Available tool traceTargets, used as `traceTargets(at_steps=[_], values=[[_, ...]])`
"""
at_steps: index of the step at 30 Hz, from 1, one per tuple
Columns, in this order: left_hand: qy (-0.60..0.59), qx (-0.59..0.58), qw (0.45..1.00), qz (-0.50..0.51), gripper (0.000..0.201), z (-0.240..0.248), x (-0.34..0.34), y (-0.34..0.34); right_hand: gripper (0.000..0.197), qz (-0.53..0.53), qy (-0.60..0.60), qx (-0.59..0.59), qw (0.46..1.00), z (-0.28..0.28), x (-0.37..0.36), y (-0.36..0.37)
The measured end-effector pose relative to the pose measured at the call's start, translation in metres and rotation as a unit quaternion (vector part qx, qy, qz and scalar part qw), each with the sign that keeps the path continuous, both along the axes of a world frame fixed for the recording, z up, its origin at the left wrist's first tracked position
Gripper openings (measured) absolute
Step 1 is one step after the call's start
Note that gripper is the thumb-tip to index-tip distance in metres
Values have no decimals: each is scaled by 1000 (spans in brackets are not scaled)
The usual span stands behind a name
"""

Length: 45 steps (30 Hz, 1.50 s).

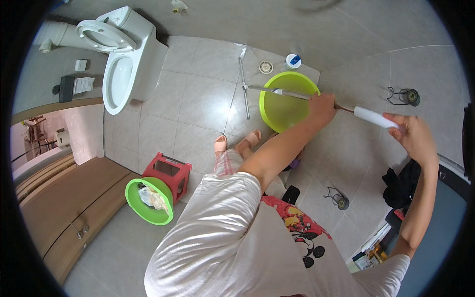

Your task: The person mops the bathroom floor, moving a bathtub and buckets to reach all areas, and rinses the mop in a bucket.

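A long-handled floor squeegee (297, 95) slants across the view, its thin crossbar over the grey tiles at the left of a large lime-green basin (265, 112). My left hand (322, 109) is wrapped round the pole above the basin's right rim. Farther right, my right hand (414, 136) is closed on the white grip (373, 118) at the handle's end. The pole passes over the basin and hides part of it. My left forearm covers the basin's near right edge.
A white toilet (118, 81) with its lid raised stands at the far left. Beyond the basin are a container with a blue-and-white lid (293, 61) and a round drain (266, 67). Near my left side are a red stool (178, 166) and a smaller green basin (132, 202) holding cloth.
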State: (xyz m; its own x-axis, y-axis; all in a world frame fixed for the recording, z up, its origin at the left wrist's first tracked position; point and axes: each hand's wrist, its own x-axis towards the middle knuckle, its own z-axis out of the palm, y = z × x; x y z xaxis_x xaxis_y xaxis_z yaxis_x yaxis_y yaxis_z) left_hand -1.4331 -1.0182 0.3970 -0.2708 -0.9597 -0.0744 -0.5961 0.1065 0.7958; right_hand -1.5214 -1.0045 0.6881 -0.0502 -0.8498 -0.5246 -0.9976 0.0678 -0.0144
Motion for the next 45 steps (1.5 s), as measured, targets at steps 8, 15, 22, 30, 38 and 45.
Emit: traceTargets(at_steps=[8,15,22,30,38,45], values=[[34,1,999,-32,21,4,101,11,30,10,-145,-34,989,-24,35,20],[-116,-31,992,45,19,-90,304,6,30,110,-335,-40,935,-170,160,10],[-174,13,983,62,20,-139,396,1,29,52,-302,25,952,-208,262,7],[-118,-9,990,-77,17,-112,216,-6,35,-8,-170,2,985,-130,138,39],[-33,-1,986,-163,17,-20,138,50,33,-178,-82,42,980,-30,116,95],[-14,-85,995,-55,22,-69,231,-7,29,-55,-172,-32,983,-84,153,50]])
